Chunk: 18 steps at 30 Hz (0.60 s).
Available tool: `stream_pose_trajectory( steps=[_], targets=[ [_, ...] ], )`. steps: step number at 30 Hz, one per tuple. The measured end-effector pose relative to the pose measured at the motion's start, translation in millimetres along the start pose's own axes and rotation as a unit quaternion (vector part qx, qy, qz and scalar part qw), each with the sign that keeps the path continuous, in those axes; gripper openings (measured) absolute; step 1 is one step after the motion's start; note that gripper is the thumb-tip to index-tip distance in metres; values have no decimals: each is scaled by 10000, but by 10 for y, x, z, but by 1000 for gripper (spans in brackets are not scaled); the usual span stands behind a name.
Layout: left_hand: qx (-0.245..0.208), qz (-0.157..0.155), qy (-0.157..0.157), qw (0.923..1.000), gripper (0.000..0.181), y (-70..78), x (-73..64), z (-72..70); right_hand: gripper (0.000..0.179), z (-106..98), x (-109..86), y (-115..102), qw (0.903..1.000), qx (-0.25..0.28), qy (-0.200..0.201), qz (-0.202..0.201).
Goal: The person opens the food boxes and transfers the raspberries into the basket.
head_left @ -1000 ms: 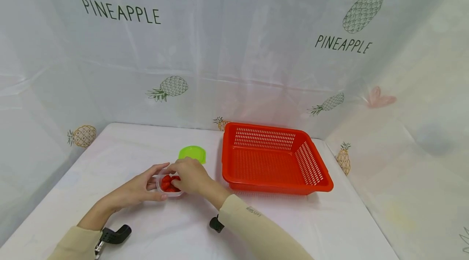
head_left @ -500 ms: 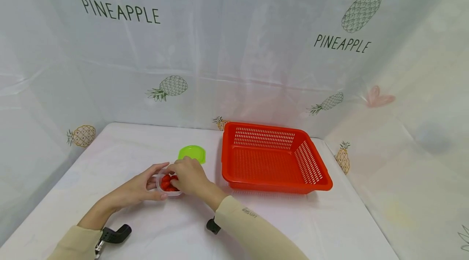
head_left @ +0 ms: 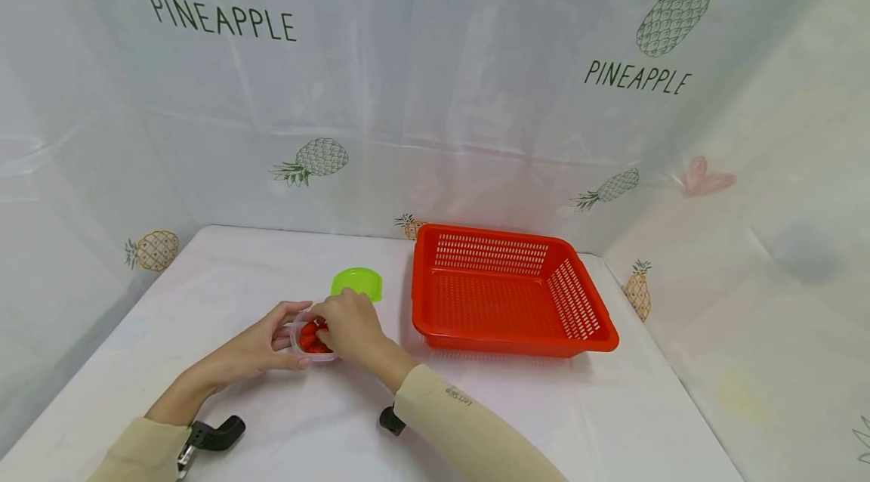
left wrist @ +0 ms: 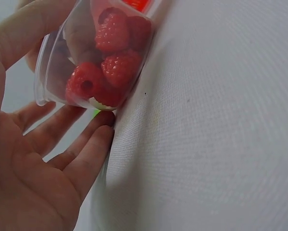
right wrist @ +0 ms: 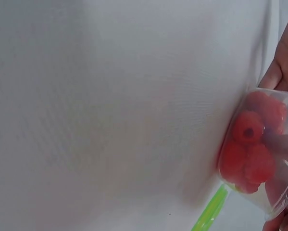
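Observation:
A small clear plastic tub (head_left: 325, 358) stands on the table with several red raspberries (head_left: 311, 338) inside. My left hand (head_left: 257, 347) holds it from the left, thumb on the near side and fingers on the far side. My right hand (head_left: 350, 326) is over the tub, its fingers dipping in among the berries. In the left wrist view the raspberries (left wrist: 112, 31) show through the tub's wall (left wrist: 51, 72). A fingertip reaches in beside the raspberries (right wrist: 249, 127) in the right wrist view; whether it pinches one is hidden.
A bright green lid (head_left: 360, 282) lies on the table just behind the tub. To the right stands a large red slotted plastic basket (head_left: 499, 347). A pineapple-printed sheet (head_left: 435, 89) hangs behind the white-covered table (head_left: 258, 263).
The right hand has shifted very slightly inside the tub, and its forearm has moved a little left. The left hand and the tub stay in place.

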<state>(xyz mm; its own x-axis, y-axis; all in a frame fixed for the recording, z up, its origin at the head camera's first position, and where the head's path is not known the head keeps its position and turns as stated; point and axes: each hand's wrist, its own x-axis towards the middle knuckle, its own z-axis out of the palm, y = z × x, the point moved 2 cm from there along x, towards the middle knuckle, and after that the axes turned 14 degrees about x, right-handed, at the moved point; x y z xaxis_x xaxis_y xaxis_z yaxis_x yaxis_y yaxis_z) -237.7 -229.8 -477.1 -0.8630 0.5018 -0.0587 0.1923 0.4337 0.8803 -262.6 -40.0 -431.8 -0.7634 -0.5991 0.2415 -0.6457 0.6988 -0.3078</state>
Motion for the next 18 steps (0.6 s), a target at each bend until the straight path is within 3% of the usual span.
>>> stream_pose_trajectory(
  steps=[9,18],
  targets=[
    [197,-148,34,9997,91,-28,-28,-32,24,36,14,-9,9998,-144,35,113],
    [103,-163,-32,9998,91,-12,-20,-39,23,17,40,-2,9999,-110,62,96]
  ],
)
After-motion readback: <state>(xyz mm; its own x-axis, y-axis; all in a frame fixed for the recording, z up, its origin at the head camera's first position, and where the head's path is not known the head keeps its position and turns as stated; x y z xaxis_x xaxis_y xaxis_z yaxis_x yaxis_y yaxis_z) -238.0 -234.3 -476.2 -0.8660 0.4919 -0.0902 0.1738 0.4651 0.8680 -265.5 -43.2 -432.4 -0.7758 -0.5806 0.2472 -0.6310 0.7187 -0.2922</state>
